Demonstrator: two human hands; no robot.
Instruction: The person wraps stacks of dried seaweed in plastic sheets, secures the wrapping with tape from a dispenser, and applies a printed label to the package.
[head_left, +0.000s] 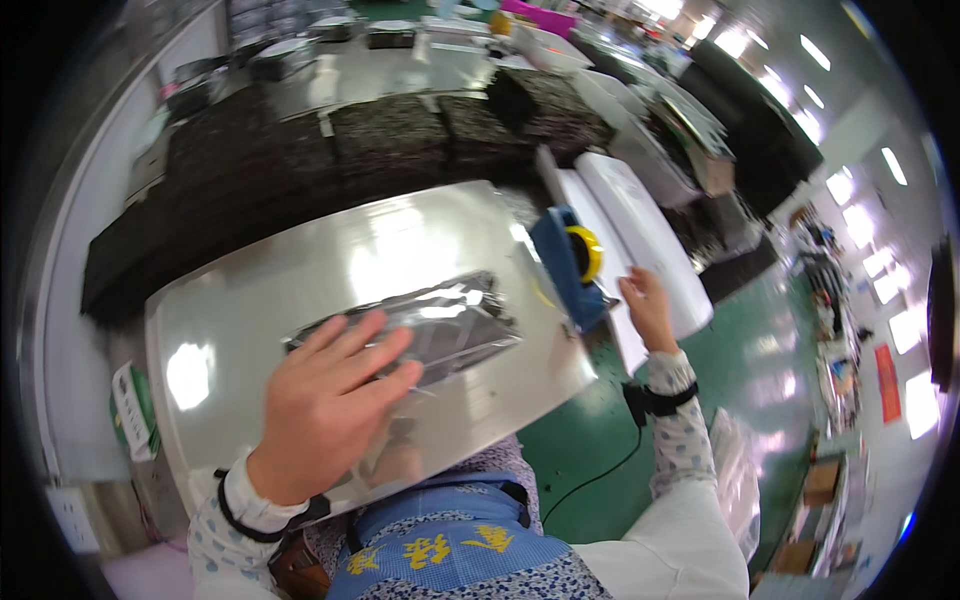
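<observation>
My left hand (337, 397) lies palm down with its fingers spread, over the left part of a clear plastic bag (457, 330) with something dark and flat inside. The bag rests on a shiny pale metal board (300, 277). My right hand (649, 307) is raised to the right of a blue tape dispenser (559, 262), near its cutting end. A yellow roll of tape (592, 255) sits in the dispenser. The fingers of my right hand are curled together; whether a strip of tape is between them is too small to tell.
Behind the board stand stacks of dark, rough sheets (390, 135). White rolled sheeting (645, 240) lies beyond the dispenser, with translucent plastic bins (652, 165) behind it. A black cable (600, 472) hangs from my right wrist over the green floor (570, 450).
</observation>
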